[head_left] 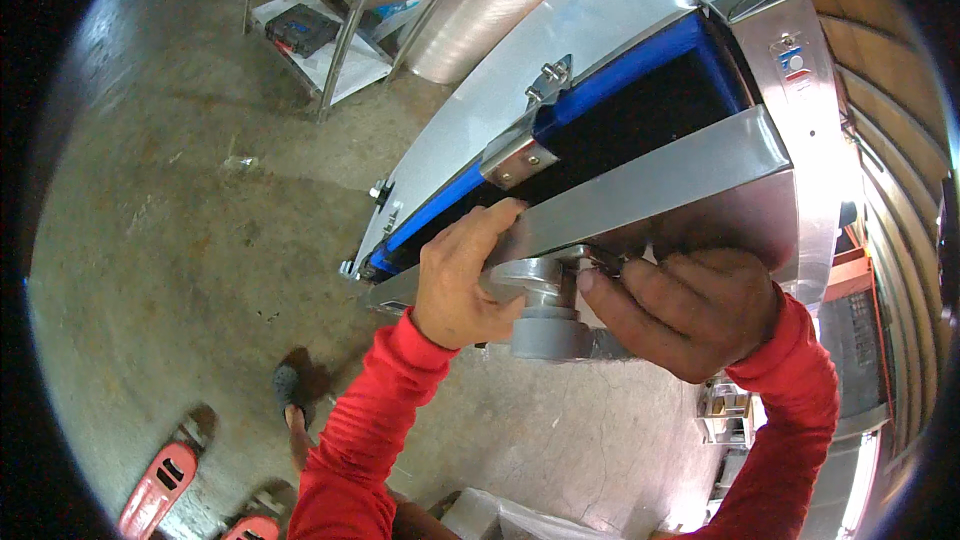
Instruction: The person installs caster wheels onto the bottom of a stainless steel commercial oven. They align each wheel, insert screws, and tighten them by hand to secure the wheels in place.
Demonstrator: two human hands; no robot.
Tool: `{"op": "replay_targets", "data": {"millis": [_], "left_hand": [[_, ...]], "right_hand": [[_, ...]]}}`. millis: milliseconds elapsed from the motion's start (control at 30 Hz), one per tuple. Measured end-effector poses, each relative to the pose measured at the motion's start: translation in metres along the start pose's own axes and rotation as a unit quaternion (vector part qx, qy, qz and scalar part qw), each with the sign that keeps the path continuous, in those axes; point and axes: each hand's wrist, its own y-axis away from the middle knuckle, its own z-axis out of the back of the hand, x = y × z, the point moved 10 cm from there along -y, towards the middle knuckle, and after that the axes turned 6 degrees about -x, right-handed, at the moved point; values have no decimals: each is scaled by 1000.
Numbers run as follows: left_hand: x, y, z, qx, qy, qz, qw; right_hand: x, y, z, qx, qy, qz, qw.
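Note:
A stainless steel door or lid edge (660, 175) runs across the view, part of a large steel unit with a dark inside and blue edging (630, 70). Curled over that edge is my left hand (462, 275), its thumb underneath, beside a grey round fitting (550, 335) with a shiny metal collar. My right hand (695, 305) is at the underside of the panel, close to the fitting. Its fingers are pinched together by a small dark metal piece (603, 260); what exactly they hold is hidden. A steel latch (548, 82) and a metal bracket (518, 157) sit along the blue edging.
A metal rack (335, 50) with plastic bags and a dark case (302, 30) stands at the upper left, beside a roll of clear wrap (480, 10). Red pallet jack forks (160, 490) lie at the lower left, near a foot in a dark shoe (288, 387). Concrete floor (180, 230) surrounds the unit.

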Motion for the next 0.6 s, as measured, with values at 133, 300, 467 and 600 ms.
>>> {"op": "replay_targets", "data": {"millis": [133, 300, 467, 600], "left_hand": [[0, -1, 0, -8, -4, -2, 1000], [0, -1, 1, -8, -9, 0, 1000], [2, -3, -1, -7, 2, -1, 1000], [1, -4, -1, -13, -10, -11, 1000]], "right_hand": [[-2, 1, -2, 10, -4, -4, 1000], [-1, 2, 0, -14, -15, 0, 1000], [-3, 4, -3, -3, -5, -3, 1000], [-4, 3, -5, 8, -3, -4, 1000]]}}
